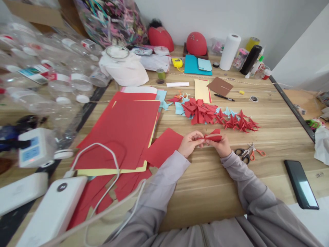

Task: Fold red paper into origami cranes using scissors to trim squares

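Observation:
Both hands meet over the middle of the wooden table, pinching a small piece of folded red paper. My left hand has its fingertips closed on the near left end of the paper. Around the other end, my right hand is closed too, and a red flap sticks up above its fingers. Part of the paper is hidden by the fingers. A flat red sheet lies by my left wrist. Just beyond the hands are a pile of folded red paper pieces and several red paper stars.
Large red sheets are stacked at left, near a white power bank with a cable. Scissors and a phone lie at right. Plastic bottles crowd the far left; a black pen lies beyond the stars.

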